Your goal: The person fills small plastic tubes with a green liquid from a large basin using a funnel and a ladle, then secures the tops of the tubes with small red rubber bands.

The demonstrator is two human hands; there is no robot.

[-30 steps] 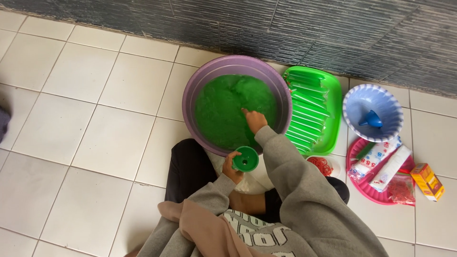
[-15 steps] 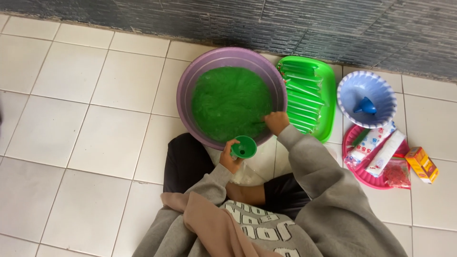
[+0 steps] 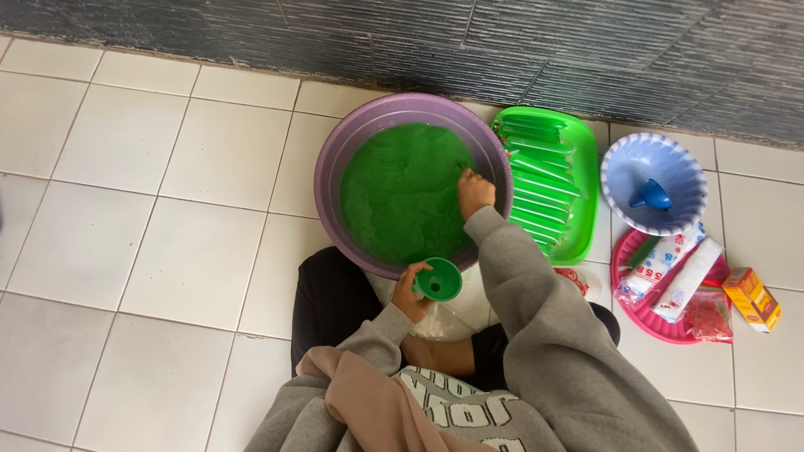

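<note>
Left hand (image 3: 408,293) gripping green funnel (image 3: 439,279); right hand (image 3: 474,192), closed, over purple basin (image 3: 335,159); white packets (image 3: 670,276) on pink tray (image 3: 624,251).

White packets (image 3: 677,274) on pink tray (image 3: 636,314); orange box (image 3: 752,299), perhaps cardboard, beside.

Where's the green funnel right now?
In the head view, the green funnel sits low of centre in the left hand, just outside the near rim of the purple basin of green liquid, above the person's lap.
</note>
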